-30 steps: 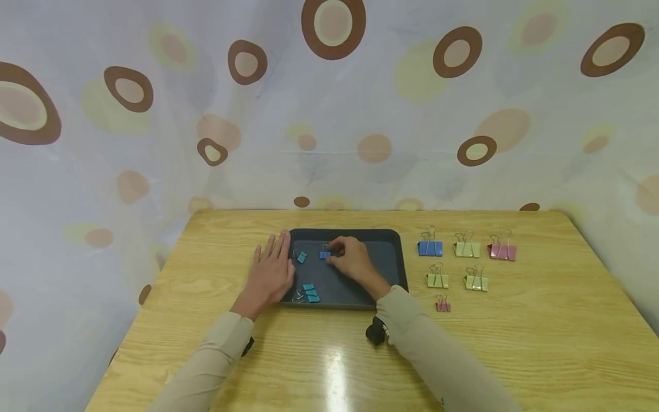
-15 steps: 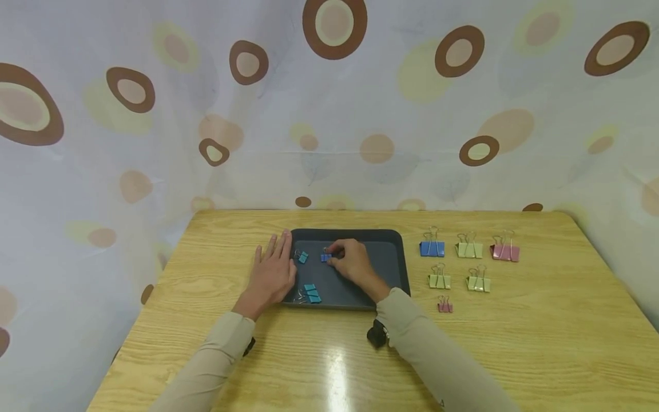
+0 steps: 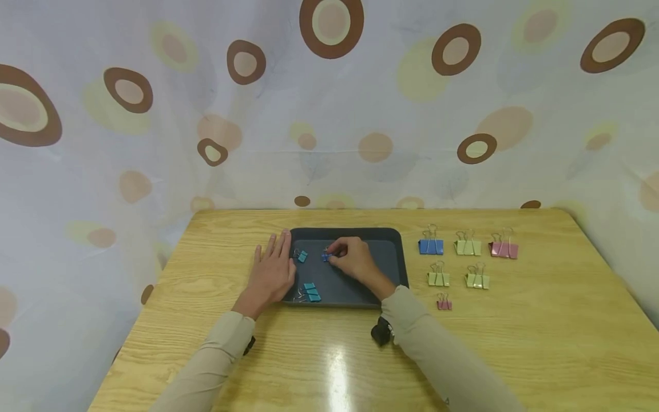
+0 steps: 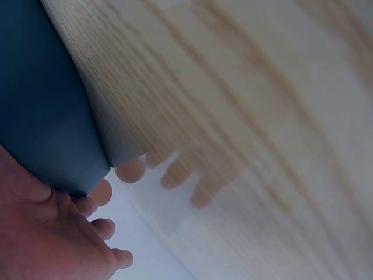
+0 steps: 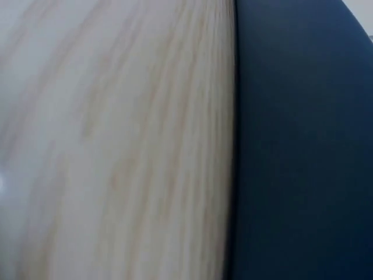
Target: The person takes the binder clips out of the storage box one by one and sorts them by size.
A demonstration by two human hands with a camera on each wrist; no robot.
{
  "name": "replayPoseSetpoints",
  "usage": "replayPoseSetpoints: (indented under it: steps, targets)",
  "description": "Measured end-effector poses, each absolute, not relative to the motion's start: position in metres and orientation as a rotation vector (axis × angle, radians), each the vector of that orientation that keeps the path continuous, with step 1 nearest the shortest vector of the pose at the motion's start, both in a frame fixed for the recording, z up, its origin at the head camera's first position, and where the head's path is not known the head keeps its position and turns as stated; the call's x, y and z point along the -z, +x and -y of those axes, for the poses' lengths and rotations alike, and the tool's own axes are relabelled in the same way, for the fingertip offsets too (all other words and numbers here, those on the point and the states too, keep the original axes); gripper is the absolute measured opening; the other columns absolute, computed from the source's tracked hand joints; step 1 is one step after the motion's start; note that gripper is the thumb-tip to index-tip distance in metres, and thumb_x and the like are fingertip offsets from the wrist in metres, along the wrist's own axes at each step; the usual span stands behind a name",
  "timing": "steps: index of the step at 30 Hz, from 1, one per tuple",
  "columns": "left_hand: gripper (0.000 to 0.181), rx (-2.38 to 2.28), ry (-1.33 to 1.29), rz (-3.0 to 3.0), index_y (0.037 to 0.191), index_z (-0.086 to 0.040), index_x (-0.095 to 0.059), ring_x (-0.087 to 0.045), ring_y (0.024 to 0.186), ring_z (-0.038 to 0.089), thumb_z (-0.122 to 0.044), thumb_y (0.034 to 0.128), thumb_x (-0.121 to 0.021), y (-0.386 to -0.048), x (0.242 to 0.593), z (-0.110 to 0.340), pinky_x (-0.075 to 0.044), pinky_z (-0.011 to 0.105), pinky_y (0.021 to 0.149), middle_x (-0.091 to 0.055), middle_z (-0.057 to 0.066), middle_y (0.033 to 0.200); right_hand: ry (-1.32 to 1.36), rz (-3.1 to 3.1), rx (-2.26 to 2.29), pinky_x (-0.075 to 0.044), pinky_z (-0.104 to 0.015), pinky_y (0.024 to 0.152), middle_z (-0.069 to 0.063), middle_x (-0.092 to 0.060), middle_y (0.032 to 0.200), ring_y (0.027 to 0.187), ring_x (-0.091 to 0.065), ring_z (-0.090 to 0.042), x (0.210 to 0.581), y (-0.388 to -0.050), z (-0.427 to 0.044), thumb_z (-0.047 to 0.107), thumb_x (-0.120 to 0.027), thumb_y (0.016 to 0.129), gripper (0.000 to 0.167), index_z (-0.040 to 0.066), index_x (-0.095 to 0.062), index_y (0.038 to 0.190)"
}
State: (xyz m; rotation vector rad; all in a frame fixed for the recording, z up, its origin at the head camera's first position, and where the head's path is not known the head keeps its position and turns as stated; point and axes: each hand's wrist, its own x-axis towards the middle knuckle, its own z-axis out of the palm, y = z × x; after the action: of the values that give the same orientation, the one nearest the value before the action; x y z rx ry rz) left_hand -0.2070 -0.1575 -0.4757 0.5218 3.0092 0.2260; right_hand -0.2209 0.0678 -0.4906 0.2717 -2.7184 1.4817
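A dark tray (image 3: 355,286) lies on the table. My left hand (image 3: 270,277) rests against its left edge with the fingers straight; the left wrist view shows the palm (image 4: 52,239) beside the tray wall (image 4: 52,105). Inside the tray, my right hand (image 3: 355,260) pinches a small blue binder clip (image 3: 325,257) between thumb and fingers. Left of that clip sits a small teal binder clip (image 3: 302,257). Toward the front left corner lies a larger teal binder clip (image 3: 311,292). Only tray wall and table show in the right wrist view, not the hand.
Right of the tray, binder clips stand in rows: a large blue one (image 3: 431,246), a pale green one (image 3: 468,247) and a pink one (image 3: 504,249) at the back. Two smaller green clips (image 3: 439,279) and a small pink clip (image 3: 444,305) are in front.
The small blue binder clip has turned slightly in my right hand, and the fingers now cover more of it. The left hand has stayed at the tray's edge.
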Motion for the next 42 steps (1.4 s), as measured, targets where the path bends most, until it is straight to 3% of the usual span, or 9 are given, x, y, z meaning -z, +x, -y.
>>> replayPoseSetpoints:
  steps: [13,24,42]
  targets:
    - [0.063,-0.211,0.529,-3.012,0.165,-0.004,0.000,-0.006,0.157,0.035,-0.026,0.1101,-0.024,-0.209,0.477,0.158,-0.009,0.060,0.123,-0.003,0.011,0.172,0.372,2.621,-1.638,-0.059,-0.038,0.080,-0.010,-0.076,0.100,0.085,-0.071,-0.021,0.479,-0.213,-0.088,0.003,-0.075,0.090,0.009,0.003,-0.078,0.097]
    - [0.064,-0.206,0.540,-3.036,0.164,-0.002,-0.003,-0.010,0.157,0.036,-0.025,0.1098,-0.028,-0.209,0.476,0.158,-0.011,0.061,0.123,-0.007,0.013,0.172,0.455,2.483,-1.952,-0.057,-0.026,0.080,-0.016,-0.074,0.113,0.095,-0.072,-0.027,0.460,-0.193,-0.106,0.007,-0.073,0.095,0.014,-0.001,-0.075,0.106]
    - [0.064,-0.212,0.541,-3.055,0.164,-0.001,-0.004,-0.011,0.157,0.036,-0.025,0.1096,-0.028,-0.208,0.479,0.159,-0.012,0.061,0.122,-0.008,0.013,0.171,0.401,2.421,-1.869,-0.057,-0.024,0.075,-0.017,-0.073,0.108,0.091,-0.072,-0.029,0.451,-0.147,-0.166,0.005,-0.073,0.095,0.014,-0.001,-0.074,0.107]
